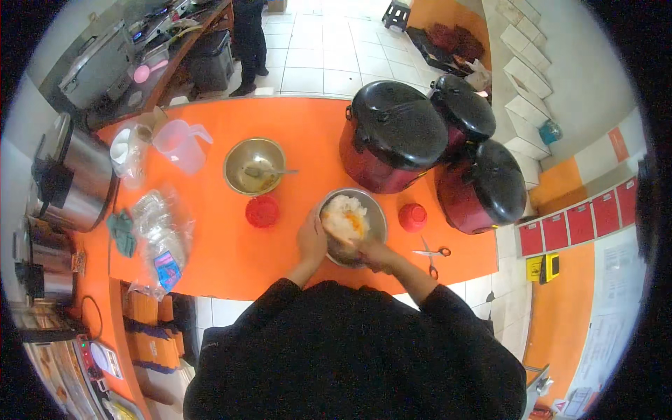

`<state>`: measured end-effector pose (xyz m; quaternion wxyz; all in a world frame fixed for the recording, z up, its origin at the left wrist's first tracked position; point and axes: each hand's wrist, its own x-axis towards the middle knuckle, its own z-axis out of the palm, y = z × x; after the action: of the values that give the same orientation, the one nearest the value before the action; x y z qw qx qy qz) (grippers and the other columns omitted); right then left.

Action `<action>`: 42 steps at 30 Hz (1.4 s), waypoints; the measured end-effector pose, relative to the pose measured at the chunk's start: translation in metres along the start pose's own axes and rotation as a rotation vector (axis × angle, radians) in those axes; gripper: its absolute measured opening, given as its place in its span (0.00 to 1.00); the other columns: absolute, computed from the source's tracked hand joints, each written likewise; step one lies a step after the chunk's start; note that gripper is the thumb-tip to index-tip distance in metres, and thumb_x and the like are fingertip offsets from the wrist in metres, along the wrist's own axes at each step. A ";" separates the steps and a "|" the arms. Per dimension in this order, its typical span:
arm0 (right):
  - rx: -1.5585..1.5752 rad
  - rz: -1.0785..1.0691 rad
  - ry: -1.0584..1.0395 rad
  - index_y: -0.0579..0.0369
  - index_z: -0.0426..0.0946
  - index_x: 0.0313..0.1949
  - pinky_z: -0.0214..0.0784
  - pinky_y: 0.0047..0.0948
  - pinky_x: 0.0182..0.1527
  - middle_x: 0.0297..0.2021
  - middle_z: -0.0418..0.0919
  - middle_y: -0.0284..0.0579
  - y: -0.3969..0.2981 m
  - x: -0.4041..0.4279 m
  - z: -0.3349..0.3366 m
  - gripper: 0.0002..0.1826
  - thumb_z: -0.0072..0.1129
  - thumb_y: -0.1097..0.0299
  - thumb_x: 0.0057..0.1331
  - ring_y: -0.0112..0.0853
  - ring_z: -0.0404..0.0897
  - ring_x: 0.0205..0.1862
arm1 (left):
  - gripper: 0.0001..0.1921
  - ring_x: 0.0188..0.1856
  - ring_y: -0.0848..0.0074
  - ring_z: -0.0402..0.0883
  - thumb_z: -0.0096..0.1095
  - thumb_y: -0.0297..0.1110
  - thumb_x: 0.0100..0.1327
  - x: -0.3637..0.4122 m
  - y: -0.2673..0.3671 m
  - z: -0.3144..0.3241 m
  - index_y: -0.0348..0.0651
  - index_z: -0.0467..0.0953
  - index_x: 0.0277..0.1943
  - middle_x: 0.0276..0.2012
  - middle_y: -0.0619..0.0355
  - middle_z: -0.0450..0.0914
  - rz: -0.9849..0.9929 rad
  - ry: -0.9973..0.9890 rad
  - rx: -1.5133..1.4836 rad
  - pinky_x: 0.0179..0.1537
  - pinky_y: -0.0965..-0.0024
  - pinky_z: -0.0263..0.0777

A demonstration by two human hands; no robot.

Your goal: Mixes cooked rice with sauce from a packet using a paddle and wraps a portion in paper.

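Note:
A steel mixing bowl [379, 223] stands near the front edge of the orange table, holding a mound of white rice [344, 212] with an orange-yellow streak on it. My left hand [312, 239] grips the bowl's left rim. Over the near right side of the bowl is my right hand [377, 255], blurred, with its fingers curled around what looks like a utensil; most of that utensil is hidden. Right of the bowl sit a red cup [413, 217] and a pair of open scissors [431, 253]. To the left is a round red container [262, 211].
A second steel bowl [247, 152] holds a spoon. Large dark-red pots with black lids [394, 136] crowd the right. A clear pitcher [181, 144] and plastic-wrapped containers [157, 220] lie left. Beyond the table a person [249, 42] stands.

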<state>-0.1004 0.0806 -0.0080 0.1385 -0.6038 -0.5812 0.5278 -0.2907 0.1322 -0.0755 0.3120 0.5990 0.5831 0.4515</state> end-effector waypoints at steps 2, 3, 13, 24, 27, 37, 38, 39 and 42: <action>0.852 0.431 -0.439 0.48 0.71 0.34 0.49 0.21 0.11 0.12 0.61 0.25 0.012 0.006 -0.028 0.23 0.36 0.43 0.73 0.17 0.56 0.09 | 0.18 0.50 0.50 0.77 0.41 0.33 0.70 -0.006 -0.006 -0.006 0.39 0.69 0.60 0.50 0.41 0.78 0.014 0.001 -0.006 0.51 0.57 0.70; 0.814 0.443 -0.363 0.48 0.71 0.34 0.49 0.21 0.11 0.12 0.61 0.25 0.020 0.008 -0.038 0.23 0.36 0.43 0.73 0.17 0.56 0.09 | 0.19 0.52 0.50 0.76 0.41 0.34 0.70 -0.011 -0.009 -0.009 0.37 0.68 0.60 0.51 0.41 0.77 -0.076 -0.009 -0.013 0.52 0.57 0.69; -0.712 -0.125 -0.048 0.58 0.72 0.44 0.73 0.45 0.34 0.33 0.77 0.50 0.028 0.006 -0.059 0.14 0.43 0.62 0.69 0.43 0.78 0.32 | 0.17 0.50 0.52 0.78 0.41 0.33 0.71 -0.020 -0.016 -0.015 0.37 0.70 0.58 0.49 0.41 0.78 -0.226 -0.010 0.011 0.51 0.59 0.70; -1.121 0.061 -0.248 0.47 0.78 0.47 0.73 0.45 0.39 0.38 0.81 0.51 -0.052 0.028 -0.057 0.16 0.47 0.57 0.65 0.42 0.81 0.41 | 0.16 0.47 0.53 0.80 0.44 0.32 0.70 -0.013 -0.007 -0.022 0.39 0.71 0.57 0.46 0.43 0.80 -0.111 0.046 0.024 0.48 0.58 0.71; -1.203 0.003 -0.471 0.50 0.79 0.44 0.71 0.46 0.36 0.32 0.82 0.49 -0.086 0.061 -0.101 0.19 0.46 0.52 0.65 0.41 0.80 0.34 | 0.16 0.48 0.52 0.79 0.44 0.33 0.69 -0.015 -0.015 -0.021 0.39 0.71 0.56 0.47 0.42 0.79 -0.068 0.050 0.073 0.49 0.57 0.71; -1.000 -0.090 -0.268 0.53 0.80 0.41 0.73 0.44 0.37 0.35 0.82 0.47 -0.069 0.095 -0.042 0.21 0.42 0.52 0.69 0.41 0.82 0.33 | 0.16 0.47 0.53 0.79 0.46 0.33 0.69 -0.009 -0.024 -0.017 0.37 0.73 0.54 0.44 0.43 0.80 -0.175 0.008 0.033 0.50 0.59 0.71; -1.004 -0.114 -0.188 0.52 0.80 0.41 0.74 0.45 0.38 0.36 0.82 0.47 -0.054 0.066 -0.019 0.20 0.42 0.53 0.70 0.41 0.82 0.35 | 0.16 0.47 0.53 0.79 0.46 0.33 0.69 -0.010 -0.024 -0.016 0.37 0.73 0.54 0.44 0.43 0.80 -0.107 0.030 0.001 0.50 0.59 0.71; -1.046 -0.079 -0.185 0.51 0.80 0.41 0.74 0.46 0.39 0.37 0.82 0.47 -0.040 0.040 0.002 0.19 0.41 0.55 0.70 0.42 0.83 0.36 | 0.16 0.47 0.53 0.80 0.46 0.34 0.69 -0.010 -0.024 -0.016 0.37 0.73 0.54 0.44 0.43 0.80 -0.149 0.014 -0.016 0.49 0.59 0.71; -1.101 0.090 -0.017 0.51 0.80 0.41 0.75 0.47 0.40 0.38 0.82 0.48 -0.028 0.006 0.039 0.19 0.40 0.57 0.70 0.43 0.83 0.37 | 0.15 0.45 0.55 0.80 0.47 0.33 0.69 -0.012 -0.022 -0.017 0.37 0.73 0.54 0.44 0.44 0.80 -0.213 0.002 -0.080 0.48 0.59 0.72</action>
<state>-0.1486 0.0762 -0.0054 -0.2251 -0.6070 -0.7460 0.1560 -0.3145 0.1210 -0.0910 0.3811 0.5203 0.6253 0.4394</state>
